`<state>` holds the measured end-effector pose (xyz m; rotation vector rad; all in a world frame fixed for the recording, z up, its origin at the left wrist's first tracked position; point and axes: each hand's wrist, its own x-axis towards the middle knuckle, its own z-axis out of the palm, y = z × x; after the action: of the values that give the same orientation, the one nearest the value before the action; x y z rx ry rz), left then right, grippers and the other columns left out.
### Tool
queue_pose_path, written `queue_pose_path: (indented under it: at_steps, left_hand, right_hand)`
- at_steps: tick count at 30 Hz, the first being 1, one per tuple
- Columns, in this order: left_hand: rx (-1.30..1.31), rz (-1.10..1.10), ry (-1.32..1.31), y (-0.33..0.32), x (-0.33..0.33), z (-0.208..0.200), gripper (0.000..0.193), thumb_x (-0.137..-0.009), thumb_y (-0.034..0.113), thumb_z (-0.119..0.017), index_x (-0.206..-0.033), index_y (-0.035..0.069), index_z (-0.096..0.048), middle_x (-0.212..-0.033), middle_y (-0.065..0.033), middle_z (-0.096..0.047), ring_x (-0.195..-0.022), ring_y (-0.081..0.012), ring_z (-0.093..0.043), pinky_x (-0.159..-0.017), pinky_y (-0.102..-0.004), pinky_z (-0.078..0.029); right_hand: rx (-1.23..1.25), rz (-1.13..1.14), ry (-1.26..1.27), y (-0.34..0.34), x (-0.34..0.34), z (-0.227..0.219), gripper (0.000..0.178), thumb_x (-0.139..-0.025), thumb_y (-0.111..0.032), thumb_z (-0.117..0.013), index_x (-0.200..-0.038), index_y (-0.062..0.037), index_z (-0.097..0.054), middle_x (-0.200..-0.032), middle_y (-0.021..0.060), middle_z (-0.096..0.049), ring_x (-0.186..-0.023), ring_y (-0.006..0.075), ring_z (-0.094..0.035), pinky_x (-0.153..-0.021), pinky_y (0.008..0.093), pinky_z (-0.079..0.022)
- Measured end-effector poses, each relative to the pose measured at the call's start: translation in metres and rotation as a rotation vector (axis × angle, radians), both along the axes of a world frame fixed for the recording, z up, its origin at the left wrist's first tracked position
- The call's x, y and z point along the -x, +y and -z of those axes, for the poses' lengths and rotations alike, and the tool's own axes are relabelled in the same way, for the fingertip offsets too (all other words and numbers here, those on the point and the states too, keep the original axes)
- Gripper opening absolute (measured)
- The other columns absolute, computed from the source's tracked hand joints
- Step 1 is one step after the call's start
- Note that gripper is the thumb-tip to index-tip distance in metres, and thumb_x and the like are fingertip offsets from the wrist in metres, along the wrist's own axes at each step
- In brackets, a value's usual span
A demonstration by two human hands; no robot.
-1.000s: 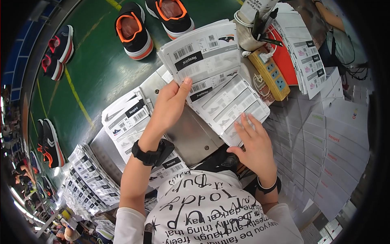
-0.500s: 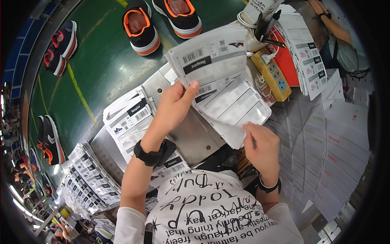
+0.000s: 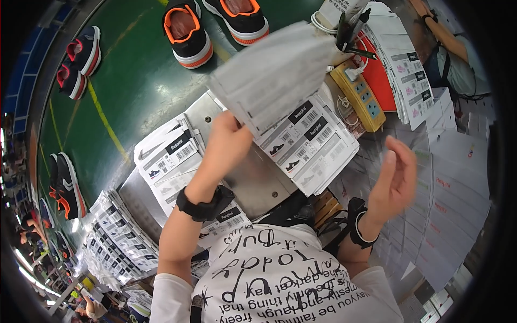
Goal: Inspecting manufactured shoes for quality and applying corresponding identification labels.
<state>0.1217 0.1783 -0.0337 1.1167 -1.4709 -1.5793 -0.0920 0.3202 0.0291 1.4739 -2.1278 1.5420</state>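
Note:
My left hand (image 3: 229, 142) is closed on the lower left edge of raised white sheets (image 3: 274, 70), which are blurred by motion. Beneath them lies a stack of white sheets (image 3: 318, 148) printed with black label blocks, barcodes and small shoe pictures. It rests on a metal plate (image 3: 253, 183). Off to the right of this stack, my right hand (image 3: 396, 175) is in the air with its fingers apart, touching nothing. Another pile of labelled sheets (image 3: 169, 156) sits left of my left hand.
Black and orange shoes (image 3: 187, 37) stand on the green table (image 3: 129, 70), with darker pairs (image 3: 79, 62) at its left. A yellow power strip (image 3: 360, 99), a pen holder (image 3: 340, 51) and more sheets (image 3: 404, 70) occupy the back right. White boxes (image 3: 447, 199) are at right; another person's arm (image 3: 441, 29) shows beyond.
My right hand has let go of the sheet at the stack's right edge and moved right and up. That sheet has flipped up, baring printed labels beneath. My left hand stays nearly in place.

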Motion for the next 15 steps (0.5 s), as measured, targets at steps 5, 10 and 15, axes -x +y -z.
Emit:
queue_pose_path:
  at_steps: [5, 10, 15]
  left_hand:
    - [-0.252, 0.041, -0.002, -0.014, -0.011, 0.019, 0.024, -0.093, 0.014, -0.058, -0.103, -0.006, -0.065, -0.085, -0.0026, -0.067, -0.075, -0.0064, -0.056, -0.067, -0.0237, -0.045]
    - [-0.220, -0.030, 0.039, -0.009, -0.002, 0.005, 0.023, -0.093, 0.012, -0.056, -0.103, -0.006, -0.065, -0.080, 0.0011, -0.063, -0.067, -0.0039, -0.049, -0.058, -0.0217, -0.039]
    - [-0.220, -0.009, -0.021, -0.012, -0.009, 0.015, 0.023, -0.092, 0.010, -0.055, -0.105, -0.006, -0.065, -0.085, -0.0012, -0.066, -0.072, -0.0052, -0.054, -0.063, -0.0222, -0.043]
  right_hand:
    - [-0.435, -0.170, 0.007, 0.009, -0.008, 0.014, 0.014, -0.079, 0.000, -0.070, -0.093, 0.0009, -0.067, -0.092, 0.0125, -0.068, -0.086, 0.0276, -0.065, -0.077, 0.0328, -0.051]
    - [-0.464, -0.481, 0.043, -0.003, -0.052, 0.050, 0.022, -0.070, -0.007, -0.077, -0.090, -0.0014, -0.068, -0.104, 0.0116, -0.069, -0.103, 0.0316, -0.062, -0.084, 0.0386, -0.051]
    - [-0.456, -0.428, 0.267, 0.001, -0.057, 0.072, 0.017, -0.069, -0.010, -0.077, -0.084, -0.0038, -0.072, -0.105, 0.0091, -0.071, -0.106, 0.0329, -0.060, -0.084, 0.0397, -0.051]
